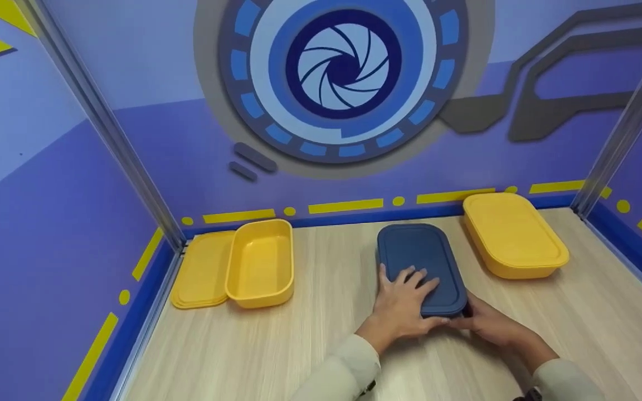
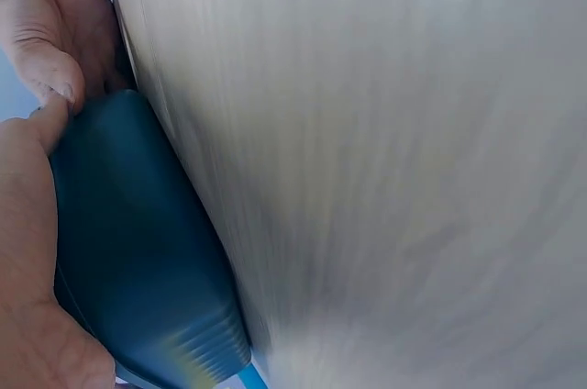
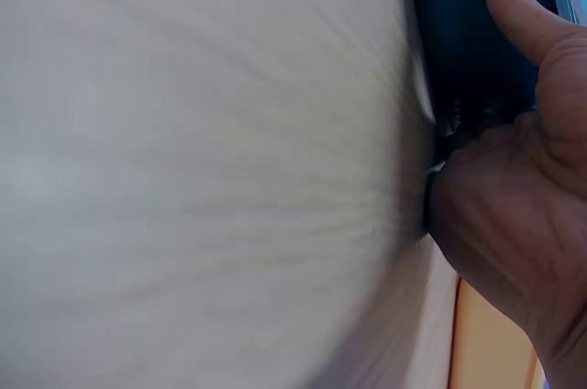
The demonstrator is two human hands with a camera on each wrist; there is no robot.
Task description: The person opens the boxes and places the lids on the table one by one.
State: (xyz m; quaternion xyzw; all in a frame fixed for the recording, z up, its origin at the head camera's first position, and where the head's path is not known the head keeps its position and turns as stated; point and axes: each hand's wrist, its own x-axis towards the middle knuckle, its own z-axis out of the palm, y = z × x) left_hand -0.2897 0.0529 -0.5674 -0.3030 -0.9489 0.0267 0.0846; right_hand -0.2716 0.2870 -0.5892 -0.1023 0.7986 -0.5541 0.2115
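Observation:
A dark blue lidded container [image 1: 418, 250] lies on the wooden table [image 1: 298, 345] near its middle. My left hand [image 1: 404, 301] rests flat on the near end of its lid, fingers spread, with the thumb along the near edge. My right hand [image 1: 485, 323] grips the container's near right corner with curled fingers. The left wrist view shows the blue container [image 2: 138, 251] from the side, my left hand [image 2: 23, 251] on it and the right hand [image 2: 50, 22] just beyond. In the right wrist view my right hand [image 3: 514, 215] curls against the container [image 3: 459, 31].
An open yellow container [image 1: 259, 264] stands at the back left with a yellow lid [image 1: 201, 270] flat beside it. A closed yellow container [image 1: 513, 234] sits at the back right. Blue walls and metal posts [image 1: 131, 161] enclose the table on three sides.

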